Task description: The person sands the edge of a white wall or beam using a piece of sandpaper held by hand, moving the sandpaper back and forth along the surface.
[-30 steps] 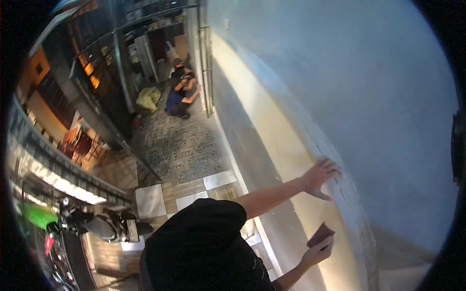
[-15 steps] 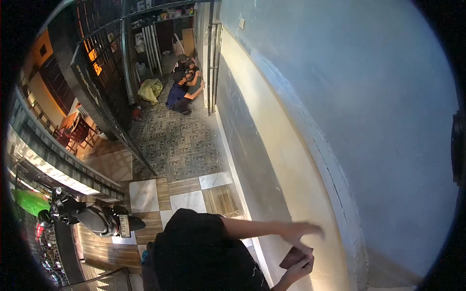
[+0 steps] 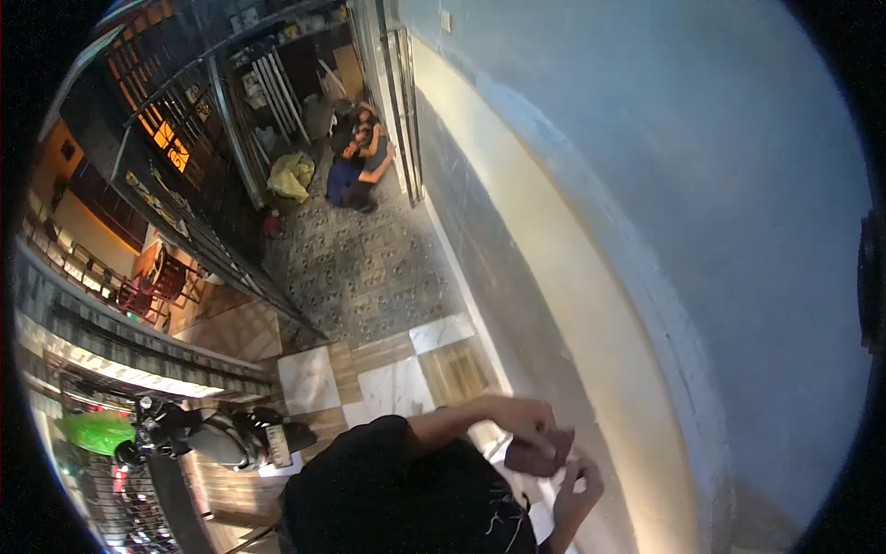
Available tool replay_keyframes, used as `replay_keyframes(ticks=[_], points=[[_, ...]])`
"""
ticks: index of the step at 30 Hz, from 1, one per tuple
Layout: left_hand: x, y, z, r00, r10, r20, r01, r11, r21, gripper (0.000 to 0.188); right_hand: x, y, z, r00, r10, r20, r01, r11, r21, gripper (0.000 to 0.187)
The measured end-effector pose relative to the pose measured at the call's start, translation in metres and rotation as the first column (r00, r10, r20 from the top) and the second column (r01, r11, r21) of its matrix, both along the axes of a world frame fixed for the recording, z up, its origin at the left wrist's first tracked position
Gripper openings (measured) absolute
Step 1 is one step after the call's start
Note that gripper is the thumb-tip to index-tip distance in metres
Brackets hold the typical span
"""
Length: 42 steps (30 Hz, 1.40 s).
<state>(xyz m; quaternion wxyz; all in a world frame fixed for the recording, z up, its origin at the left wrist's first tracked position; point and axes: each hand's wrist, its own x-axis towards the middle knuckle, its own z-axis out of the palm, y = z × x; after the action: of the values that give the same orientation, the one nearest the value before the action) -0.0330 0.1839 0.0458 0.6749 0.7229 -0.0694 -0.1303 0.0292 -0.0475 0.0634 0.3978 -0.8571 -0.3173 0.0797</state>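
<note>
A small reddish-brown sheet (image 3: 533, 459), which looks like sandpaper, is between my two hands in front of the wall. My left hand (image 3: 528, 418) reaches over from above, its fingers bent down onto the sheet and gripping it. Below and to the right, my right hand (image 3: 580, 491) has its fingers curled in a pinch at the sheet's lower right edge; motion blur softens that contact. My black sleeve and torso (image 3: 388, 489) cover the floor beneath.
The wall (image 3: 591, 277) on the right has grey, cream and blue-grey bands. Two people (image 3: 353, 171) crouch at its far end beside a metal gate post (image 3: 403, 120) and a yellowish sack (image 3: 292, 177). A motorcycle (image 3: 221, 441) stands at left on the tiled floor (image 3: 392, 383).
My left hand has come down from its spread, blurred position onto the sheet. The sheet has shifted up and left, and the whole view has tilted slightly.
</note>
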Motion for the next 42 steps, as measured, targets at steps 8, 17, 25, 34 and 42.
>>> replay_keyframes(ticks=[8, 17, 25, 34, 42], points=[[-0.100, 0.163, -0.018, 0.228, 0.960, 0.164, -0.939, 0.173, 0.296, 0.036, 0.070, 0.000, 0.063, 0.871, -0.273, 0.409, 0.278, 0.959, 0.050, 0.015], [-0.010, 0.225, 0.018, -0.129, 0.758, 0.640, -0.991, -0.082, -0.102, 0.042, 0.184, 0.046, 0.090, 0.426, -0.278, 0.861, 0.331, 0.934, 0.138, 0.019], [0.110, 0.267, 0.079, 0.079, 0.376, 0.923, -0.968, -0.191, 0.161, 0.057, 0.199, 0.068, 0.068, 0.238, -0.279, 0.930, 0.495, 0.859, 0.131, 0.022], [0.122, 0.299, 0.063, 0.233, 0.239, 0.943, -0.955, -0.127, 0.268, 0.050, 0.190, 0.077, 0.073, 0.199, -0.231, 0.953, 0.639, 0.767, 0.053, 0.025], [0.140, 0.290, 0.073, 0.164, 0.251, 0.954, -0.960, -0.181, 0.213, 0.049, 0.188, 0.063, 0.073, 0.358, -0.229, 0.905, 0.684, 0.724, -0.087, 0.035]])
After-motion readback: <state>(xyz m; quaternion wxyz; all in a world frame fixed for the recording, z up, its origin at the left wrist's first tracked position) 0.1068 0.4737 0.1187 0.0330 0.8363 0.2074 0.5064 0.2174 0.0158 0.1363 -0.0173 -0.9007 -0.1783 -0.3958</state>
